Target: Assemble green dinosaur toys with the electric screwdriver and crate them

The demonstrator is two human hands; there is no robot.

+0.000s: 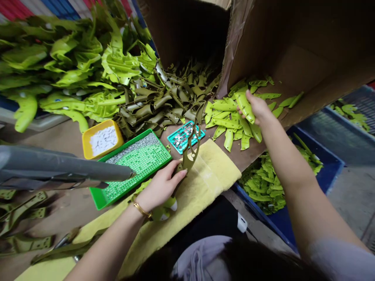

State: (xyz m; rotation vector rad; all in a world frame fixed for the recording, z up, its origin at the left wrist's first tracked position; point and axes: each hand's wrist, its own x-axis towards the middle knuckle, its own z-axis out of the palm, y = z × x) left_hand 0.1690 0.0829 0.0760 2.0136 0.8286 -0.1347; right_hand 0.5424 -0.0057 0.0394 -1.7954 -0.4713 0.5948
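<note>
My left hand (162, 185), a bracelet on its wrist, is closed on an olive-green plastic part (188, 160) with a curved, openwork upper end. That part stands tilted over a folded yellow cloth (212, 166). Beneath this hand lies a lime-green plastic piece (159, 214) with white tips, partly covered. Farther right, my right hand (259, 107) grips a curved lime-green plastic piece (245, 107) between thumb and fingers. It is just above a pile of similar lime-green pieces (224, 121) by the cardboard box.
Screws partly fill a green tray (101, 199); a yellow tub (86, 142) holds small white parts. A teal tray (172, 137) contains small metal pieces. A dark tool barrel (64, 166) juts in from the left. Olive parts (164, 101) are heaped behind. A blue bin (334, 175) stands lower right.
</note>
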